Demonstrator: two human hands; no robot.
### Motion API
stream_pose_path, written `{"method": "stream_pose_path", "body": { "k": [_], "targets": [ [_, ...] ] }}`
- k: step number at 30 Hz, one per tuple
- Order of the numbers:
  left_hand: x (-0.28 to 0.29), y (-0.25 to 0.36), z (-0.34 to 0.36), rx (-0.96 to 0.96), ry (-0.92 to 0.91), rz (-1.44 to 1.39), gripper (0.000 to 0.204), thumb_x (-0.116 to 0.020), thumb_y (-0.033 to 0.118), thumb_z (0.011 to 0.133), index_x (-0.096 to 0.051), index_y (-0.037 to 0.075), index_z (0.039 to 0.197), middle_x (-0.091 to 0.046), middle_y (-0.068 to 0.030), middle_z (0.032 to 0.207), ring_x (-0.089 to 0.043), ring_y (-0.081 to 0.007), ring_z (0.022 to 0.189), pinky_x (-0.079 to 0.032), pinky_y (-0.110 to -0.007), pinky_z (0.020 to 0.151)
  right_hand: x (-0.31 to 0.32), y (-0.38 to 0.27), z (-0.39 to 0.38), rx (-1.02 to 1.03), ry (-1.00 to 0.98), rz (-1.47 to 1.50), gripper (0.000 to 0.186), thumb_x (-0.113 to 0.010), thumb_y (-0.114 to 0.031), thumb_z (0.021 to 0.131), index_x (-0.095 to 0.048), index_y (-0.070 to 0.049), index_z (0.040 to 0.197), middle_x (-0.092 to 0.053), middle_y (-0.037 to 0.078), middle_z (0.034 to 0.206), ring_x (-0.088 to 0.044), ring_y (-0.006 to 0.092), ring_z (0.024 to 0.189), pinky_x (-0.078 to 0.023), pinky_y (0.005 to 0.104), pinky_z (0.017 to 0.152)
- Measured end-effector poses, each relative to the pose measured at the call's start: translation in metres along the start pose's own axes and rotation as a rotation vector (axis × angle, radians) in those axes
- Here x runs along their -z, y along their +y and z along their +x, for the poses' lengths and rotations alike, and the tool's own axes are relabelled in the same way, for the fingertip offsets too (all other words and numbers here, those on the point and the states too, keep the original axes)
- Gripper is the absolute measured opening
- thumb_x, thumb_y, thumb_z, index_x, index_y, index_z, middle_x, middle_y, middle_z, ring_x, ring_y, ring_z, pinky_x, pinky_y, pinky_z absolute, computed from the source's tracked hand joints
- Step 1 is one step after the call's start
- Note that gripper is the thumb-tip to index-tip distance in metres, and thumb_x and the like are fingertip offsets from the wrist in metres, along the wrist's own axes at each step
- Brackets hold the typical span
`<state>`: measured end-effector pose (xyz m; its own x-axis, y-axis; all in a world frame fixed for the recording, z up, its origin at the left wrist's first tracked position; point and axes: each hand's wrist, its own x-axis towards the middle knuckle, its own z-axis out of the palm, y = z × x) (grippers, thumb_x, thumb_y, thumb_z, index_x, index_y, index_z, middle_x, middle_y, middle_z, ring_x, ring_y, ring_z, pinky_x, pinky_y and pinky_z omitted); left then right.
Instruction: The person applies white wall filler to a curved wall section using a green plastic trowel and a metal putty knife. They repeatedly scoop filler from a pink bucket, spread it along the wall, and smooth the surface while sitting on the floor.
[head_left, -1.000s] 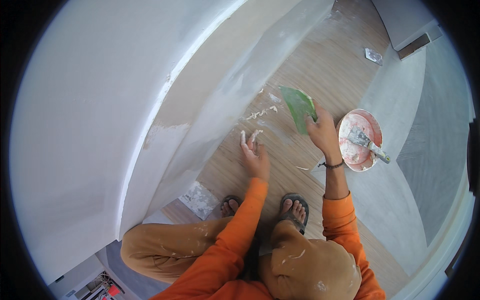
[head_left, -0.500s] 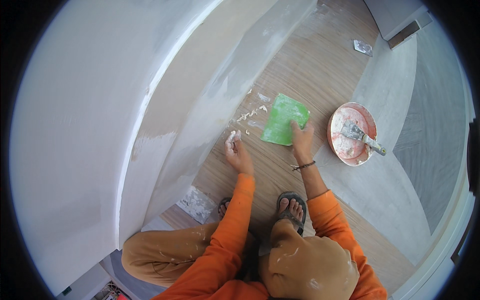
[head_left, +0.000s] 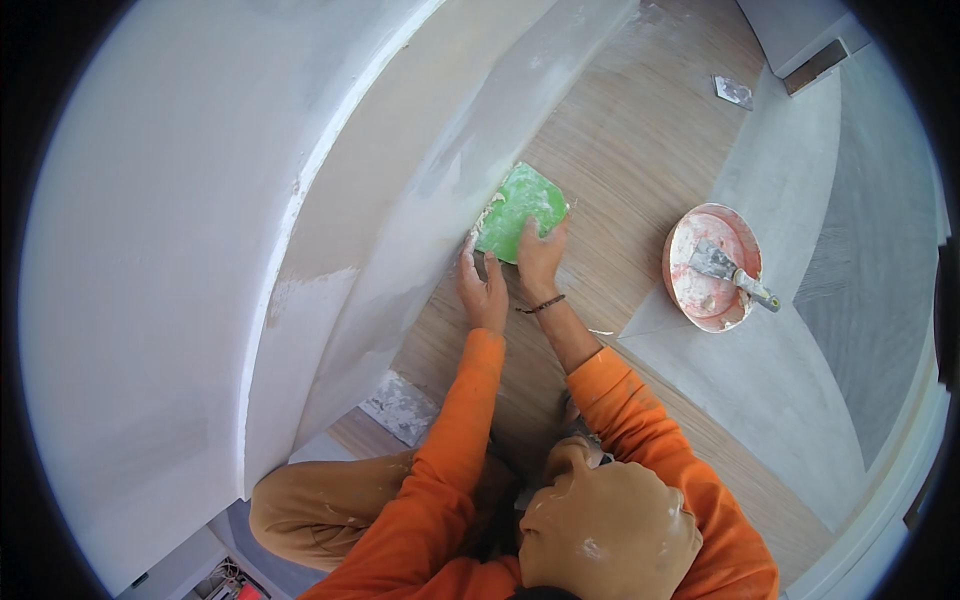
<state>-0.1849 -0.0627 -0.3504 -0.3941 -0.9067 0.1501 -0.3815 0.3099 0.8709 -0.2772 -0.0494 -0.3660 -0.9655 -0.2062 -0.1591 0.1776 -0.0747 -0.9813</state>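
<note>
My right hand point(head_left: 541, 256) grips a flat green plastic scraper point(head_left: 527, 208), smeared white, by its near edge, thumb on top. The scraper lies low over the wood-look floor, its left edge up against the foot of the wall. White putty crumbs point(head_left: 489, 208) are gathered along that edge. Beside the scraper's near left corner is my left hand point(head_left: 484, 293), its whitened fingers stretched out and thumb apart, holding nothing that I can see. Whether its fingertips touch the scraper I cannot tell.
To the right stands a round pinkish tub point(head_left: 705, 295) with putty inside and a putty knife point(head_left: 735, 273) resting across it. A small smeared plate point(head_left: 733, 92) lies farther off. The plastered wall point(head_left: 400, 230) runs along my left. A whitened board point(head_left: 398, 408) lies near my knee.
My right hand has moved the green scraper left to the wall's foot, where the loose putty crumbs now lie against its edge. My left hand's curled fingers have straightened beside it.
</note>
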Motion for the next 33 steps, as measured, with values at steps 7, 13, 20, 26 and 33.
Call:
{"method": "stream_pose_path", "body": {
  "k": [7,13,20,26,33],
  "targets": [
    [0.0,0.005,0.0,-0.034,-0.072,-0.01,0.042,-0.055,0.01,0.096,-0.053,-0.006,0.135,-0.059,-0.0246,0.132,-0.057,-0.0349,0.124,-0.042,-0.042,0.105,0.014,0.004,0.003,-0.445,-0.144,0.508,0.043,-0.055,-0.001,0.098,-0.045,-0.002,0.139,-0.059,0.011,0.126,-0.059,0.0203,0.11,-0.051,0.0338,0.093],
    [0.005,0.001,0.001,-0.049,-0.087,-0.107,0.037,-0.054,0.005,0.096,-0.057,-0.005,0.131,-0.064,-0.0196,0.128,-0.059,-0.0297,0.12,-0.044,-0.04,0.103,0.015,0.0,-0.002,-0.483,-0.135,0.629,0.042,-0.057,-0.001,0.097,-0.047,0.0,0.138,-0.06,0.011,0.126,-0.059,0.02,0.11,-0.05,0.0336,0.094],
    [0.009,0.008,0.003,-0.133,0.099,-0.151,0.026,-0.053,0.003,0.098,-0.06,-0.004,0.121,-0.069,-0.0153,0.117,-0.063,-0.0227,0.109,-0.046,-0.035,0.098,0.034,-0.004,0.003,-0.527,-0.2,0.729,0.046,-0.061,-0.004,0.096,-0.045,-0.002,0.139,-0.06,0.011,0.127,-0.06,0.0213,0.112,-0.05,0.0346,0.096],
    [0.021,0.011,-0.007,-0.006,0.197,-0.274,0.022,-0.057,0.008,0.099,-0.062,-0.004,0.117,-0.07,-0.0128,0.11,-0.064,-0.0156,0.101,-0.049,-0.03,0.092,0.119,-0.053,0.008,-0.42,-0.213,0.599,0.047,-0.062,-0.008,0.097,-0.044,-0.004,0.141,-0.06,0.009,0.128,-0.061,0.0204,0.114,-0.052,0.0364,0.098],
    [0.012,0.0,-0.027,0.192,0.163,-0.102,0.02,-0.065,0.015,0.097,-0.069,-0.004,0.104,-0.073,-0.0097,0.098,-0.063,-0.0124,0.091,-0.049,-0.029,0.085,0.28,-0.155,0.031,0.225,-0.052,-0.199,0.036,-0.064,-0.015,0.098,-0.056,0.005,0.128,-0.063,0.01,0.117,-0.058,0.0152,0.106,-0.048,0.0312,0.092]
  ]
}}
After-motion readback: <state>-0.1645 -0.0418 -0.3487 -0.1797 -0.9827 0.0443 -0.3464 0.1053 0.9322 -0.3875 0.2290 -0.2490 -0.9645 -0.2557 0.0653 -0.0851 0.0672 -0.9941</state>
